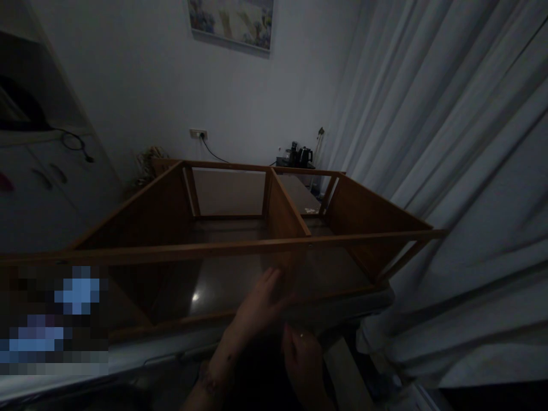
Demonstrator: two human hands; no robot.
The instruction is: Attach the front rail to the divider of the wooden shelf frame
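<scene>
A brown wooden frame with open sides lies across the surface in front of me. Its middle divider panel splits it into two bays. My left hand reaches to the lower front of that divider, fingers stretched out and thumb apart; whether it touches the wood I cannot tell. Closer to my body, my right hand is curled closed below the frame's front edge, a ring on one finger. Anything inside its fingers is hidden in the dark.
A long pale curtain hangs close along the right. White cabinets stand at the left. Behind the frame are a black kettle, a wall socket with a plugged cable, and a picture. The lower left is pixelated.
</scene>
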